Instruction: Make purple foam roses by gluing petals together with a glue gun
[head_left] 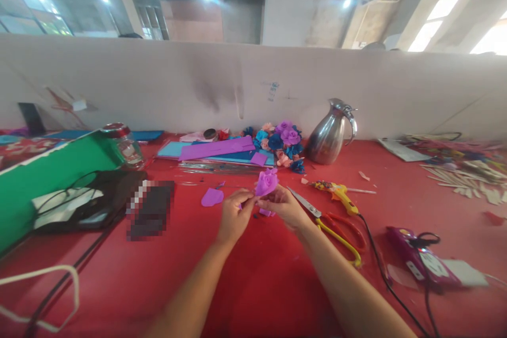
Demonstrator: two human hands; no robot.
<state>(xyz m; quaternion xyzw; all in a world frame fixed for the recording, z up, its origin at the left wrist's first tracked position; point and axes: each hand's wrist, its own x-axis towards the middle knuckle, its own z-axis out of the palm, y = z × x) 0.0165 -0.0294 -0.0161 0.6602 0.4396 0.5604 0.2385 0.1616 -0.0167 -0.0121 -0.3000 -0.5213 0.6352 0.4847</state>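
Note:
A purple paper flower [266, 181] is held up in front of me between both hands. My left hand [238, 210] pinches it low on its left side. From the right, the fingers of my right hand [284, 204] close around its base. Small purple paper pieces [267, 213] show just beneath the hands. One loose purple petal [212, 197] lies on the red table left of my left hand. Scissors [317, 214] with one red and one yellow handle lie open beside my right forearm.
Behind the hands lie purple paper strips [217, 148] and a cluster of finished paper flowers [283, 140]. A metal jug [328, 134], a yellow glue gun [343, 198] and a purple power strip [422, 259] are to the right. A glass jar [125, 148] and black phone-like object [152, 208] are left.

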